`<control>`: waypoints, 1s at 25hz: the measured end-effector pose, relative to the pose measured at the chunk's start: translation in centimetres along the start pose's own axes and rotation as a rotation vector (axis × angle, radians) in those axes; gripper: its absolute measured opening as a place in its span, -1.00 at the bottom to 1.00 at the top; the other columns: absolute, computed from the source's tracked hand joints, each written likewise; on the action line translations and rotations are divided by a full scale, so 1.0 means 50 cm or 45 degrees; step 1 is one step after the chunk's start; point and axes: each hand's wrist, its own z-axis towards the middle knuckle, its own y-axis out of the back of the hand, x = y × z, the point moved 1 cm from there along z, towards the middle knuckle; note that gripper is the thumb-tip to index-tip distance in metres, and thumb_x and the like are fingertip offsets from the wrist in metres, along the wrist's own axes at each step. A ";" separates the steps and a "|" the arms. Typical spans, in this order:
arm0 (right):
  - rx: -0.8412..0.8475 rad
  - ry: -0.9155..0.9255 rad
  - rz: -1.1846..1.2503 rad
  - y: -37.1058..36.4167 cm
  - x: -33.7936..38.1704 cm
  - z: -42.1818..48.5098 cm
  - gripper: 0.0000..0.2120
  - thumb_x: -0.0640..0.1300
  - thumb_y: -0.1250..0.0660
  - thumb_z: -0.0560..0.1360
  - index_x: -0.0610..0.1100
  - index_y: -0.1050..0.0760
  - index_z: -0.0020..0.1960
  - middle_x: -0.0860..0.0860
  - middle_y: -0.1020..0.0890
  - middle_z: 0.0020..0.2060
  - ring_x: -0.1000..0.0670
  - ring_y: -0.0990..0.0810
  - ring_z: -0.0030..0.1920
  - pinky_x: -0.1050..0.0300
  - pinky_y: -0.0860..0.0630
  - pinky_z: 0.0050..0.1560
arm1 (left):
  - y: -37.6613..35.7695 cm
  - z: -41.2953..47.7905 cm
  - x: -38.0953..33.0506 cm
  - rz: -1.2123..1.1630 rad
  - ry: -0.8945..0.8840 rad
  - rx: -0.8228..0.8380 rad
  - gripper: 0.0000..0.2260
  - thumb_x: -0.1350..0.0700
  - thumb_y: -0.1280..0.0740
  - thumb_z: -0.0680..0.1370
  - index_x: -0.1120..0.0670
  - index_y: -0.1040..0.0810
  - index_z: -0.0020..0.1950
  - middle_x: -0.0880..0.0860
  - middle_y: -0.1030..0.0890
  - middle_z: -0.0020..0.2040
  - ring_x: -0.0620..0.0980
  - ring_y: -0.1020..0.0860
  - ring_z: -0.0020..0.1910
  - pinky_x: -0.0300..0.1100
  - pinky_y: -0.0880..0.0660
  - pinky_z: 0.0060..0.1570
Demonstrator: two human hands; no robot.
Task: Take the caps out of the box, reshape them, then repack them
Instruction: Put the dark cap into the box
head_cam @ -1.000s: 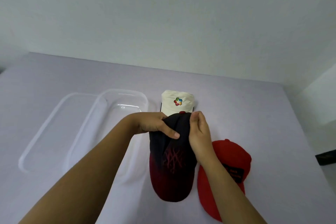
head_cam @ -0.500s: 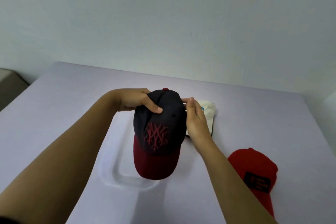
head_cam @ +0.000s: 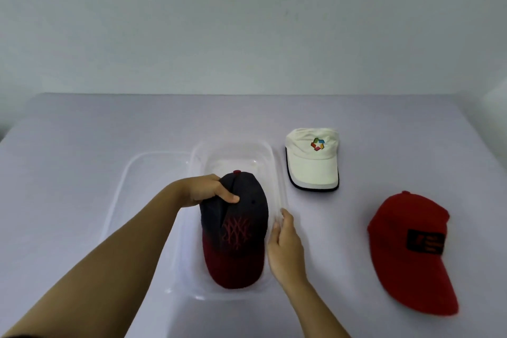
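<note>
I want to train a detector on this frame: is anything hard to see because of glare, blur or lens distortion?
Head view: the clear box is low-contrast against the pale table, its rim showing only as faint highlights; the lid beside it is fainter still. The red cap near the right edge looks slightly smeared. Lighting is soft, with weak shadows. The dark cap and white cap read clearly.

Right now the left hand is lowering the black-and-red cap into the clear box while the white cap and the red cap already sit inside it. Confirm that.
Not quite. The head view shows the white cap and red cap on the table, right of the clear box. The left hand does hold the black-and-red cap in the box.
</note>
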 end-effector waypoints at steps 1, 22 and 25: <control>-0.044 0.003 -0.033 -0.003 -0.002 0.000 -0.60 -0.10 -0.02 0.63 -0.08 -0.16 0.46 -0.05 -0.42 0.37 -0.05 -0.43 0.34 0.14 -0.37 0.27 | -0.002 0.008 0.007 -0.009 -0.004 0.004 -0.66 0.10 -0.48 0.31 0.16 -0.64 0.06 0.15 -0.69 0.06 0.14 -0.63 0.09 -0.06 -0.52 0.18; -0.133 0.231 0.084 0.109 0.012 0.021 -0.58 -0.02 -0.03 0.62 -0.06 -0.18 0.46 0.00 -0.32 0.41 0.04 -0.29 0.40 0.25 -0.21 0.29 | -0.118 -0.037 -0.121 0.400 -0.612 -1.009 -0.42 -0.09 -0.24 0.56 0.12 -0.18 0.50 0.11 -0.31 0.43 0.05 -0.32 0.39 -0.03 -0.32 0.37; -0.242 0.304 0.088 0.189 -0.004 0.033 -0.60 -0.06 -0.06 0.62 -0.08 -0.22 0.44 0.00 -0.33 0.39 0.03 -0.27 0.40 0.28 -0.17 0.27 | -0.206 -0.015 -0.179 0.336 -0.715 -1.010 -0.47 -0.04 -0.26 0.57 0.15 -0.25 0.46 0.11 -0.39 0.38 0.01 -0.41 0.33 -0.08 -0.37 0.32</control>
